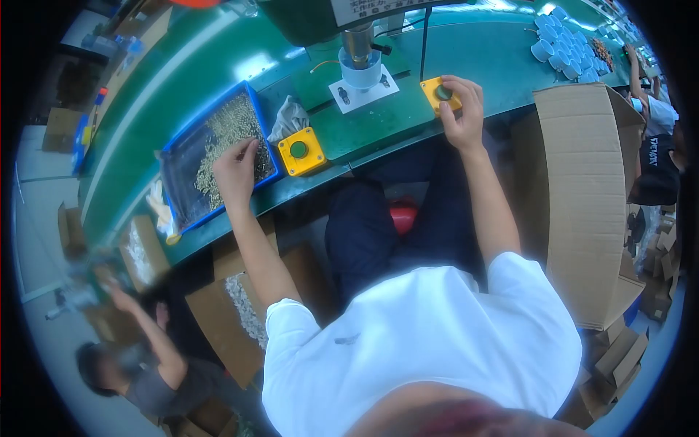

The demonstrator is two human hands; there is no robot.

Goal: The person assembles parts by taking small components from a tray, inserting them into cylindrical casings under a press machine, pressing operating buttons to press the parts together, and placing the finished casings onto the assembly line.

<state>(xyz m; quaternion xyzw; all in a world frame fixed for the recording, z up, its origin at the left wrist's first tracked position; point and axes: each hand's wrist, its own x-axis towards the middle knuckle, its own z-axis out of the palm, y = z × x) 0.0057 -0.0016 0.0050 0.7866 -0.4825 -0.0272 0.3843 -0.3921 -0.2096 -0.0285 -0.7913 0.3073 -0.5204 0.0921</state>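
Observation:
My left hand (237, 176) is over the right part of a blue tray (263, 120) heaped with small brass-coloured parts (227, 127). Its thumb and fingertips are pinched together; whatever lies between them is too small to make out. My right hand (466, 116) curls over a yellow push-button box (429, 89), thumb and fingers around its green button (443, 92). Another yellow push-button box (312, 162) stands beside the tray, untouched. Between the two boxes, a light blue cup-shaped part (360, 73) sits under the press head (357, 45), above a white plate (386, 89).
A crumpled grey cloth (290, 119) lies behind the left box. A large cardboard carton (582, 197) stands at my right. Many light blue cups (564, 47) cover the far right bench. Gloves (159, 206) hang by the tray. A co-worker (171, 371) is at lower left.

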